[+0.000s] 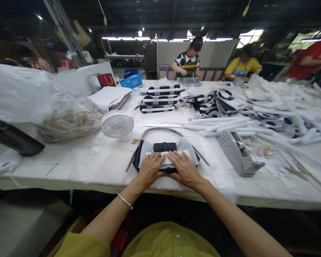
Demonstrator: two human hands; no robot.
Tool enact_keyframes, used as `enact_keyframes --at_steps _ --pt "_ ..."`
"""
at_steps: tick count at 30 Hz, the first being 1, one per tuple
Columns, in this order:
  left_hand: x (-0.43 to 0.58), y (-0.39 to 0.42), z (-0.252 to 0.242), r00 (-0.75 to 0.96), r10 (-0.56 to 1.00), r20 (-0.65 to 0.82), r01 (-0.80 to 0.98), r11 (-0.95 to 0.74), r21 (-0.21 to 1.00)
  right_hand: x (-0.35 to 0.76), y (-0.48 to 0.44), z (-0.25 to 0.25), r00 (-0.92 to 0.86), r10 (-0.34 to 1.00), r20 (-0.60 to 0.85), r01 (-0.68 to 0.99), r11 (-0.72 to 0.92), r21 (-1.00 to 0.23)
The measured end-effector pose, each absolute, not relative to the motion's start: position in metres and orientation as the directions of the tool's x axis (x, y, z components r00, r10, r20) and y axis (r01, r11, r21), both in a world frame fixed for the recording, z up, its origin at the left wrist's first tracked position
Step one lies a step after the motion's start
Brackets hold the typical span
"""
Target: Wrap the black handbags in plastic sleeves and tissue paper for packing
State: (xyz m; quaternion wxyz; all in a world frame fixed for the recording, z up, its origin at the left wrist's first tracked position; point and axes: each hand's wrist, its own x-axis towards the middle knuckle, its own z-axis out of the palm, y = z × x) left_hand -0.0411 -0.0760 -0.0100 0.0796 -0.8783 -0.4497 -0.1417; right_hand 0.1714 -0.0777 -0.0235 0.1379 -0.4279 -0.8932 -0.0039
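On the white table (96,166), a small fan (117,125) stands left of the black bag (165,146), and a grey dispenser (237,153) to its right. Beyond the bag we see black-and-white bundles (160,99), with white tubes (224,125) farther right. Directly before us, our left hand (150,167) and right hand (186,167) lay extended fingers over a white sheet (167,161) upon the bag; our thumbs are near its front edge, but we cannot tell whether they pinch.

The scene is viewed from the wearer's head, aimed forward and down; the left hand (151,166) and right hand (185,167) are seen near, the table (96,169) midway, a co-worker (190,65) far.
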Motion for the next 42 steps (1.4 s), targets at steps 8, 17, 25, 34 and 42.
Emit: enact_keyframes --at_steps 8,17,25,34,42 --pt "-0.030 -0.089 -0.009 0.647 0.725 0.236 0.760 -0.584 -0.286 0.172 -0.079 -0.028 -0.596 0.753 0.278 0.767 0.637 -0.079" --pt "-0.040 -0.080 0.003 0.716 0.664 0.219 0.698 -0.672 -0.246 0.165 -0.076 -0.019 -0.558 0.770 0.310 0.800 0.599 -0.046" --pt "-0.049 -0.061 0.025 0.694 0.688 0.211 0.718 -0.682 -0.138 0.160 -0.062 0.006 -0.638 0.725 0.259 0.761 0.645 0.067" --pt "-0.021 -0.059 -0.014 0.574 0.698 0.427 0.816 -0.527 -0.235 0.153 -0.050 0.005 -0.636 0.724 0.267 0.759 0.649 0.047" --pt "-0.036 -0.062 -0.034 0.630 0.504 0.590 0.751 -0.588 -0.300 0.160 -0.074 -0.025 -0.533 0.658 0.531 0.825 0.543 0.155"
